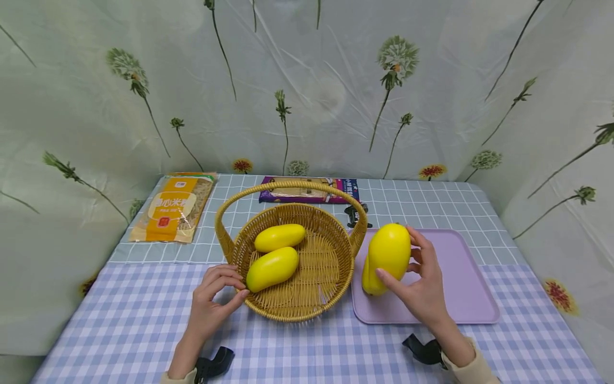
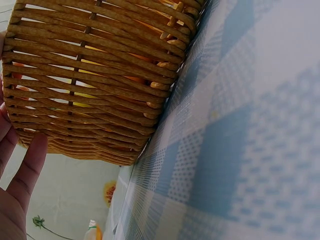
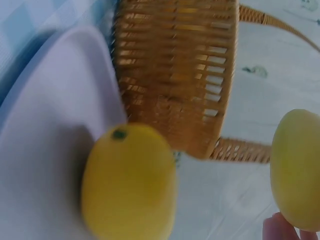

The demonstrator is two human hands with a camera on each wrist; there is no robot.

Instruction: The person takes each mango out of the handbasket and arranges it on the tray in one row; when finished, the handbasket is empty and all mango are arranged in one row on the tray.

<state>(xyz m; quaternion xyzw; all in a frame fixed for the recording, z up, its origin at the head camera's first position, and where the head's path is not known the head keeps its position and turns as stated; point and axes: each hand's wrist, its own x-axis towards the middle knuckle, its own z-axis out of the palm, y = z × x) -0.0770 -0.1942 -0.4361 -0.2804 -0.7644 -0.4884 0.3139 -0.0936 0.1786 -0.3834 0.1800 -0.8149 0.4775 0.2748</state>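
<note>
Orange-labelled packet [image 1: 172, 208], purple packet [image 1: 314, 198] (lying flat), dandelion-print backdrop [image 1: 331, 96], checked tablecloth [image 1: 336, 352]

The view is turned sideways. A pale lilac tray [image 3: 45, 150] fills the left, its rounded corner just beside a woven basket [image 3: 170, 65]. Both ends of the basket's handle [image 3: 242, 150] extend rightward. A blurred yellow mango [image 3: 130, 185], marked with a dark green spot, sits at the tray. Apart from it, a paler mango [image 3: 297, 170] is cut off by the right edge, the right hand's [image 3: 281, 229] fingertips at its lower end. Blue-and-white checked cloth [image 3: 25, 22] shows top left; a pale plant-printed backdrop [image 3: 225, 200] lies behind.
</note>
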